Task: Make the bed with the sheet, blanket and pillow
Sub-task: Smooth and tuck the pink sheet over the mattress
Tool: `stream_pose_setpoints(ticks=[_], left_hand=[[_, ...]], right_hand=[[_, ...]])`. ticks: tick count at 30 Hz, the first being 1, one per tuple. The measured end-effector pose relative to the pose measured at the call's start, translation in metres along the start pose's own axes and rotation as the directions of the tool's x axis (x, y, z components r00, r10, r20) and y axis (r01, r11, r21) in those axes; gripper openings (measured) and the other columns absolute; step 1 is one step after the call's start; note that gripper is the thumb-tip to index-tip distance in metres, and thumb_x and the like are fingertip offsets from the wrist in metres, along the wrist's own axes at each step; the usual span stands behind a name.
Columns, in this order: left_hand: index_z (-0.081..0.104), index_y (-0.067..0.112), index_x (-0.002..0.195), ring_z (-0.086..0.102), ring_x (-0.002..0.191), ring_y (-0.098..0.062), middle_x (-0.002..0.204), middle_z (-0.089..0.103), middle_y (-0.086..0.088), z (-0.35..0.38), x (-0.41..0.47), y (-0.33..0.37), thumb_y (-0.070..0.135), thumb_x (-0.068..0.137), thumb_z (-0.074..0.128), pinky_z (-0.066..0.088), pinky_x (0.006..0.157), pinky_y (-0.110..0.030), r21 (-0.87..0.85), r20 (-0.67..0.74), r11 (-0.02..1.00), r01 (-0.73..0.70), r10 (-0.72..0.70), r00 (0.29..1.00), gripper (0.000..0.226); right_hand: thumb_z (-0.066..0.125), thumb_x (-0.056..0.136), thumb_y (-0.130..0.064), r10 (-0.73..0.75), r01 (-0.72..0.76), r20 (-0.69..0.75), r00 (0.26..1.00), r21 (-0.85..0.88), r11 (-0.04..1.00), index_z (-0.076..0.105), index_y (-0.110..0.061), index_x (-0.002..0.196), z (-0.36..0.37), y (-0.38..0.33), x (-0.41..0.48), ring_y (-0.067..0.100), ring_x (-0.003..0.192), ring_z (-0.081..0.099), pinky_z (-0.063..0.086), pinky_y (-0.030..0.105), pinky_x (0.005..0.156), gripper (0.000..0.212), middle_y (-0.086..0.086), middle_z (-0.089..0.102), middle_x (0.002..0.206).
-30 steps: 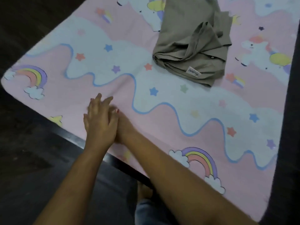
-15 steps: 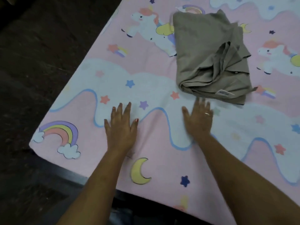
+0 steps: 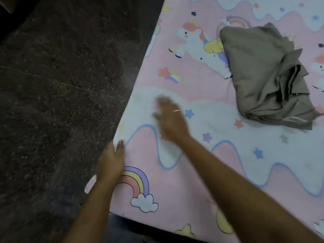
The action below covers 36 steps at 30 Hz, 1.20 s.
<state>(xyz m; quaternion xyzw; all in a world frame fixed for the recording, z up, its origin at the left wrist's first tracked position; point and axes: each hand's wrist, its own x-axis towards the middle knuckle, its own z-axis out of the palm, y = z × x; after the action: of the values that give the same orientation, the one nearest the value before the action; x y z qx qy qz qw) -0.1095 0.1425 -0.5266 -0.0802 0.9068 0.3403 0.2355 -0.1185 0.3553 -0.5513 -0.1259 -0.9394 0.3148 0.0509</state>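
A pink sheet (image 3: 201, 172) printed with unicorns, rainbows and stars covers the bed. My left hand (image 3: 111, 161) lies at the sheet's left edge with straight fingers, partly over the side. My right hand (image 3: 169, 120), blurred by motion, rests flat on the white cloud band of the sheet with fingers spread; a ring shows on one finger. A folded grey-brown blanket (image 3: 268, 78) sits on the sheet at the upper right, well away from both hands. No pillow is in view.
Dark speckled floor (image 3: 61, 85) fills the left half of the view beside the bed. The bed's dark front edge (image 3: 133, 225) runs below my arms, with a bit of my blue clothing under it.
Both hands have slid left across the sheet, the left one reaching the bed's left edge. The view has swung so the blanket now sits farther right.
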Motion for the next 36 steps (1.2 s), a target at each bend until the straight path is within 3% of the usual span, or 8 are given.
stream_pose_setpoints(ticks=[4,7,13,17,21,27,32,36], left_hand=[[0.055,0.012,0.128,0.053,0.116,-0.035,0.127,0.057,-0.018,0.002,0.037,0.018,0.045,0.098,0.038,0.040,0.095,-0.040,-0.103,0.061,0.995,0.002,0.004,0.998,0.047],[0.060,0.012,0.120,0.058,0.102,-0.036,0.112,0.064,-0.019,0.004,0.043,0.021,0.034,0.099,0.042,0.043,0.081,-0.037,-0.038,-0.027,0.988,-0.146,0.145,0.989,0.036],[0.057,0.012,0.126,0.058,0.103,-0.041,0.115,0.063,-0.021,0.011,0.040,0.024,0.029,0.101,0.037,0.043,0.079,-0.040,0.027,-0.125,0.983,-0.183,0.185,0.975,0.036],[0.055,0.008,0.125,0.054,0.108,-0.039,0.120,0.060,-0.020,0.010,0.041,0.033,0.011,0.097,0.039,0.042,0.083,-0.043,0.078,-0.139,0.980,-0.184,0.193,0.971,0.032],[0.044,0.012,0.140,0.037,0.133,-0.034,0.147,0.040,-0.012,0.029,0.045,0.059,-0.007,0.077,0.038,0.032,0.106,-0.047,0.281,-0.200,0.856,-0.434,0.495,0.846,0.066],[0.039,0.022,0.143,0.035,0.137,-0.029,0.150,0.037,-0.006,0.100,0.013,0.116,0.025,0.085,0.042,0.032,0.103,-0.057,0.389,0.175,0.583,-0.713,0.713,0.679,0.058],[-0.009,0.031,0.150,-0.015,0.145,-0.020,0.158,-0.014,0.008,0.141,-0.009,0.129,0.053,0.094,0.036,-0.001,0.114,-0.053,0.485,0.367,0.686,-0.543,0.404,0.838,0.075],[-0.012,0.029,0.149,-0.014,0.145,-0.020,0.158,-0.015,0.009,0.142,-0.003,0.132,0.057,0.092,0.038,-0.001,0.114,-0.053,0.543,0.383,0.675,-0.500,0.330,0.863,0.081]], right_hand=[[0.034,0.102,-0.037,0.580,-0.627,-0.255,0.774,-0.182,0.757,0.017,-0.004,0.151,-0.082,0.119,0.009,0.029,0.146,0.013,0.006,0.035,0.118,0.062,0.015,0.015,0.158],[0.029,0.101,-0.044,0.642,-0.706,-0.295,0.708,-0.265,0.657,0.013,-0.008,0.153,-0.063,0.108,0.018,0.028,0.147,0.009,0.007,0.043,0.118,0.065,0.012,0.011,0.160],[0.022,0.091,-0.062,0.081,-0.050,0.082,0.993,-0.319,0.947,0.036,-0.023,0.147,0.042,-0.055,0.060,0.025,0.145,0.019,0.011,0.050,0.116,0.069,0.002,0.029,0.156],[0.041,0.099,-0.043,-0.316,0.359,0.406,0.858,-0.033,0.933,0.037,-0.021,0.146,0.034,-0.080,0.067,0.022,0.145,0.021,0.011,0.038,0.114,0.052,0.003,0.034,0.153],[0.044,0.098,-0.038,0.009,-0.005,0.022,1.000,-0.179,0.984,0.035,-0.018,0.147,-0.017,-0.011,0.079,0.025,0.145,0.022,0.011,0.042,0.116,0.054,0.005,0.029,0.155],[0.041,0.092,-0.019,0.487,-0.533,-0.256,0.835,-0.597,0.599,0.009,-0.026,0.153,-0.123,0.138,0.031,0.038,0.146,-0.001,-0.002,0.063,0.111,0.069,0.008,0.004,0.161],[0.056,0.088,-0.031,0.715,-0.724,-0.245,0.654,-0.478,0.498,-0.001,-0.022,0.152,-0.169,0.168,0.021,0.040,0.140,0.021,0.019,0.058,0.109,0.087,0.014,0.017,0.156],[0.045,0.097,-0.016,0.687,-0.711,-0.217,0.693,-0.360,0.604,0.048,-0.008,0.134,-0.202,0.160,0.027,0.033,0.124,0.049,0.041,0.037,0.098,0.038,0.015,0.053,0.134]])
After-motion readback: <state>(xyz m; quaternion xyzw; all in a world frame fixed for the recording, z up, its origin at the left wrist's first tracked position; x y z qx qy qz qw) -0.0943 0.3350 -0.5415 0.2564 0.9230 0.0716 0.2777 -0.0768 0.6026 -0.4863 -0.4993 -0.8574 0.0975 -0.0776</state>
